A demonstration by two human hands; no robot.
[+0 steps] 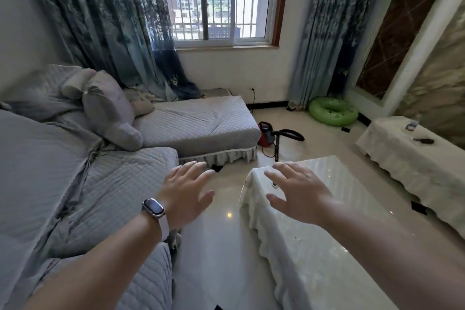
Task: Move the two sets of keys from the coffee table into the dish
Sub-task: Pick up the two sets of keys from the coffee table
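My left hand (187, 191), a watch on its wrist, hovers open with fingers spread above the floor between the sofa and the coffee table (317, 259). Over the table's far left corner my right hand (299, 191) is open too, holding nothing. A small round shiny object (274, 186) shows between its fingers on the tabletop; I cannot tell what it is. On the low cloth-covered cabinet (402, 163) at the right lie a dark key-like object (424, 140) and a small glass dish-like thing (411, 125), both far beyond my hands.
A grey quilted sofa (75, 184) with a cushion runs along the left. On the glossy floor beyond the table sit a red vacuum cleaner (268, 133) with its hose and a green inflatable ring (332, 111). Curtains frame the window.
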